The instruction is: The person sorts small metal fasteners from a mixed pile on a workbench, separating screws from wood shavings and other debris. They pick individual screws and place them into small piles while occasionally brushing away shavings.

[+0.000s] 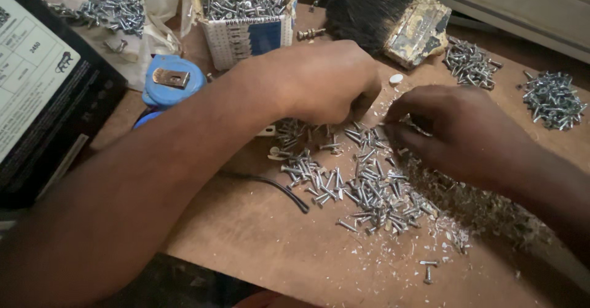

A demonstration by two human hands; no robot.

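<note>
Left hand (322, 81) is curled into a loose fist, knuckles up, fingertips tucked down at the top edge of the loose pile of small silver metal screws (362, 182) on the brown hardboard worktop (276, 246) — whether it grips any can't be told, the fingertips are hidden. Right hand (455, 130) is narrow, thumb & forefinger pinched together at a screw or two at the pile's upper right; the rest of the fingers are folded under. The two hands sit near each other, not touching, w/ the pile spread just below & between them, running toward the near edge amid pale chips & dusty debris.

Containers: an open cardboard box w/ white and blue sides (249, 35) stands behind the left hand, filled to the top w/ the same silver screws. A white plastic bag (123, 19) at the far left carries another heap of screws on top.

Round about — two smaller screw heaps (470, 62) & (553, 99) at the far right, a wide black-bristled brush w/ a worn handle (381, 7) behind the hands, a blue round plastic tape measure w/ a metal clip (169, 81) beside the left forearm, a black carton w/ a white label (37, 93) at the left edge, & a thin black cable (276, 188) under the left arm.
</note>
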